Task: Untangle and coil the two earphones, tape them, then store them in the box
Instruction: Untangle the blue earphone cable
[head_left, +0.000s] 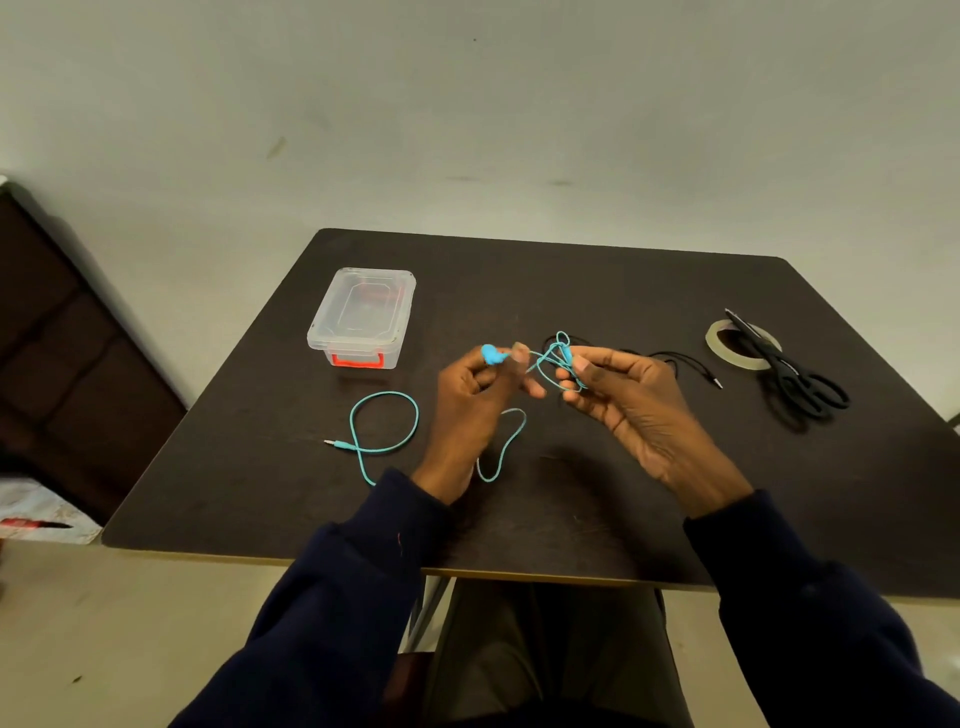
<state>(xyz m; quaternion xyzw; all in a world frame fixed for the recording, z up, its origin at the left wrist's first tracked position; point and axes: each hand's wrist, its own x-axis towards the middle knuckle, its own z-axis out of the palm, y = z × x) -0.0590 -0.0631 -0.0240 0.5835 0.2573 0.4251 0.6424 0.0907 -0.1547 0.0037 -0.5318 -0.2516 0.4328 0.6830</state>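
Pinching blue earphone (385, 396) between left hand (467, 410) and right hand (634, 410) fingers (581, 368); its plug (332, 443) points left.

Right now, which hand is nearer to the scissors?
Right. The right hand grips the blue cable tangle left of the scissors; the left hand pinches the blue earbud farther left, nearer the box.

Black earphone (702, 372): just a stretch of cord and the plug on show, the rest tucked behind the right hand (634, 405). Teal earphone (490, 355) slips behind the left hand (467, 410), and its knot at the fingertips is too fine to read. Scissors (800, 379) cover part of the tape (719, 345). The table's (571, 291) right corner runs off frame. A red smudge shows through the box (363, 332) lid, can't tell what.
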